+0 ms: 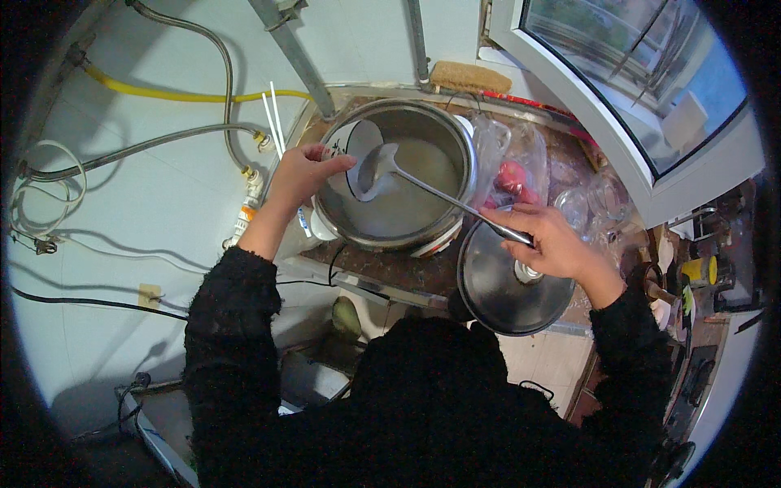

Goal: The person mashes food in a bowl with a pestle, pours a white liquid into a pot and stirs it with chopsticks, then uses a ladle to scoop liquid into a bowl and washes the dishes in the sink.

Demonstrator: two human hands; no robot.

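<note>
My left hand [305, 174] grips the rim of a white bowl [368, 141] that has a dark edge and markings on its outside. The bowl is tilted over an electric cooker [470, 165] with white side handles. Pale, cloudy liquid [421, 204] lies inside the cooker. In my right hand [543, 241] is the handle of a metal ladle [436, 190]. Its head is at the mouth of the bowl, above the liquid; what the ladle holds cannot be made out. Below my right hand, a dark round lid [506, 296] with a pale knob rests at the counter's front.
Plastic bags with pinkish-red items [511, 177] lie right of the cooker, near clear containers [573, 204]. An open window sash [634, 140] juts over the counter. A brown sponge [471, 77] sits at the back. A yellow hose [146, 91] and metal hoses run along the left wall.
</note>
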